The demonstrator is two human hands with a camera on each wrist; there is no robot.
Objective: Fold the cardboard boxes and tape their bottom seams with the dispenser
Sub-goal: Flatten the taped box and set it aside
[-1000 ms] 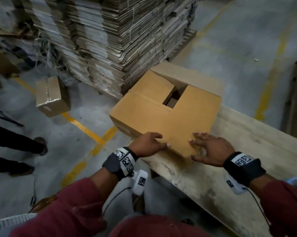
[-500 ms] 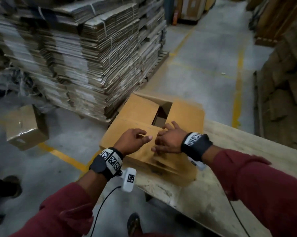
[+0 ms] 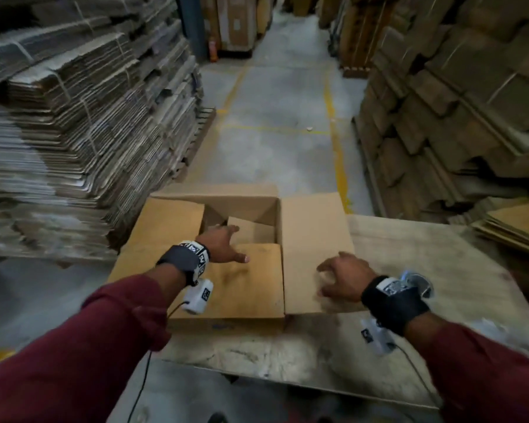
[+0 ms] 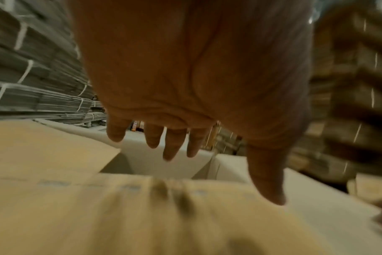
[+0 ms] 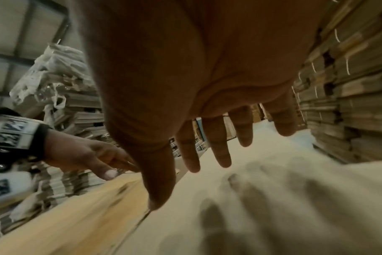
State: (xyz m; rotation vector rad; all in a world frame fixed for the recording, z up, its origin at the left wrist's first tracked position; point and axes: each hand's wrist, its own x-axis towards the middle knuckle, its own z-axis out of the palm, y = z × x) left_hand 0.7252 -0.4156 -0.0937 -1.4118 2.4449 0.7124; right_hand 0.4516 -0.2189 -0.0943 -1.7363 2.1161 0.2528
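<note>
A brown cardboard box (image 3: 248, 285) sits on the wooden table (image 3: 425, 248), its flaps partly folded and a gap left at the middle. The left flap (image 3: 171, 218) and near flap lie down; the right flap (image 3: 312, 227) is spread flat out to the right. My left hand (image 3: 223, 247) reaches over the near flap toward the gap, fingers straight and holding nothing (image 4: 175, 150). My right hand (image 3: 341, 279) hovers over the right flap with fingers spread (image 5: 216, 155), casting a shadow on it. I cannot pick out a tape dispenser for certain.
Tall stacks of flat cardboard (image 3: 74, 132) stand at the left and more stacks (image 3: 455, 102) at the right, with a concrete aisle (image 3: 272, 141) between. Flat boards (image 3: 519, 224) lie at the table's right end. A blurred pale blue object (image 3: 417, 280) lies behind my right wrist.
The box now faces me squarely and its right flap has swung out flat to the right. My right hand moved from the box's middle onto that flap; my left hand reached further forward.
</note>
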